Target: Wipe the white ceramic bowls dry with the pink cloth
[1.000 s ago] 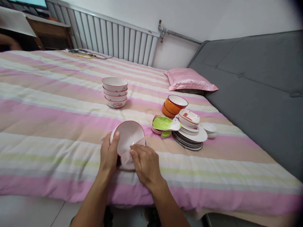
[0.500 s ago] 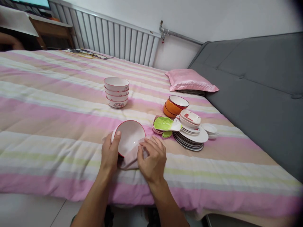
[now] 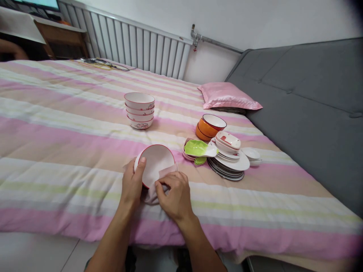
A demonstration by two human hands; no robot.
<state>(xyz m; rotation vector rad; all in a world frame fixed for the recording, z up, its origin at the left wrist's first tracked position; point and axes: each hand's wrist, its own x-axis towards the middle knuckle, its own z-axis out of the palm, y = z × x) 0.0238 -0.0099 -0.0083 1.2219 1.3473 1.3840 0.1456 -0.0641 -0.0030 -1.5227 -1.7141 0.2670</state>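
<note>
Tilted toward me near the bed's front edge is a white bowl (image 3: 155, 160) with a red rim. My left hand (image 3: 132, 183) grips its left side, thumb over the rim. My right hand (image 3: 175, 192) pinches a pale pinkish cloth (image 3: 153, 194) at the bowl's lower right rim; part of the cloth lies over the rim and part hangs below the bowl. Beyond the bowl stands a stack of several white bowls (image 3: 140, 111) with red rims. To the right, a green leaf-shaped dish (image 3: 196, 148) rests on other small dishes.
Orange bowls (image 3: 206, 129) stand behind a pile of plates (image 3: 241, 163) topped by small rectangular dishes (image 3: 228, 139). Small white dishes (image 3: 251, 154) sit at its right. A pink pillow (image 3: 229, 96) lies by the grey headboard (image 3: 300, 98). Cables (image 3: 107, 65) lie at the bed's far side.
My right hand has moved left and slightly down along the bowl's rim, drawing the cloth with it. The left hand and bowl have barely shifted.
</note>
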